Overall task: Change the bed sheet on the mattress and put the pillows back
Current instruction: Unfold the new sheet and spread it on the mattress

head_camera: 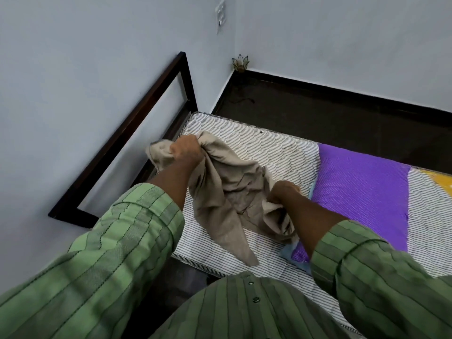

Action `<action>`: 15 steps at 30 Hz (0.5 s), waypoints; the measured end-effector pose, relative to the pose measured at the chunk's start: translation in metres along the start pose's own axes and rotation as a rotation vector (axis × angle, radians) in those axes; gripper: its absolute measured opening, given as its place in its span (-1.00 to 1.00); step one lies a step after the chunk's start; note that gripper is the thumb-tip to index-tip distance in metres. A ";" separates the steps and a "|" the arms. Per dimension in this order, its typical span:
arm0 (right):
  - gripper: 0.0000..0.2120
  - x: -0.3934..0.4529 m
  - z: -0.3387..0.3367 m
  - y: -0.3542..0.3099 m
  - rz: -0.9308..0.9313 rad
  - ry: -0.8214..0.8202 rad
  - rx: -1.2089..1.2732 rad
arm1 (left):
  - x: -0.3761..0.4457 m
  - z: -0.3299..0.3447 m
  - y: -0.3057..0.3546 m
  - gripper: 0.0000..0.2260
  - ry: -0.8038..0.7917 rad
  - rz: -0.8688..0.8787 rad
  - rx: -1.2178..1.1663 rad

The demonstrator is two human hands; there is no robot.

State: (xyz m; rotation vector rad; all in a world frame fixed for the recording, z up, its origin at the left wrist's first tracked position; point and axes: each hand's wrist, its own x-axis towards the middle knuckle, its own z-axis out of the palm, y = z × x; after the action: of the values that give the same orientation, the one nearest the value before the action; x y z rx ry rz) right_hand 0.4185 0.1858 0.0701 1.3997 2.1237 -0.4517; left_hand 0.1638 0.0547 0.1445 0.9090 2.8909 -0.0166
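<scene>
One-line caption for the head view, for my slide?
Both hands, left and right, grip a bunched beige sheet over the bare striped mattress, beside a purple mat.

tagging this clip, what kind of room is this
Most likely a plain bedroom: a striped mattress on a dark bed frame against the wall, and both hands holding a beige bed sheet over it.
</scene>
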 end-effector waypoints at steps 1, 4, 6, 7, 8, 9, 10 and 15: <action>-0.35 0.001 -0.001 -0.002 -0.004 -0.055 -0.025 | -0.001 0.003 0.001 -0.66 -0.055 -0.047 -0.076; -0.29 0.003 0.002 -0.007 -0.018 -0.135 -0.048 | -0.002 0.015 0.001 -0.58 -0.198 -0.187 -0.373; -0.26 0.005 0.005 -0.009 0.003 -0.138 -0.030 | -0.002 0.019 0.001 -0.58 -0.232 -0.231 -0.539; -0.27 0.005 0.005 -0.011 0.008 -0.146 -0.015 | 0.000 0.020 0.000 -0.58 -0.234 -0.240 -0.595; -0.27 0.011 0.007 -0.011 0.026 -0.156 0.005 | 0.000 0.019 0.000 -0.58 -0.233 -0.249 -0.630; -0.27 0.012 0.006 -0.010 0.022 -0.168 0.013 | 0.002 0.019 0.000 -0.59 -0.230 -0.257 -0.652; -0.29 0.014 0.006 -0.010 0.027 -0.171 0.016 | 0.003 0.019 0.000 -0.59 -0.223 -0.259 -0.661; -0.54 0.037 0.020 -0.005 0.020 -0.132 0.146 | 0.001 0.019 -0.001 -0.58 -0.207 -0.174 -0.633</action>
State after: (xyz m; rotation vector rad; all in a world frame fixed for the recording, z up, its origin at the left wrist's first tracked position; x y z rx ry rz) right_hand 0.4078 0.1998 0.0314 1.4276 2.0028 -0.6845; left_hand 0.1641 0.0537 0.1258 0.5007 2.5113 0.6978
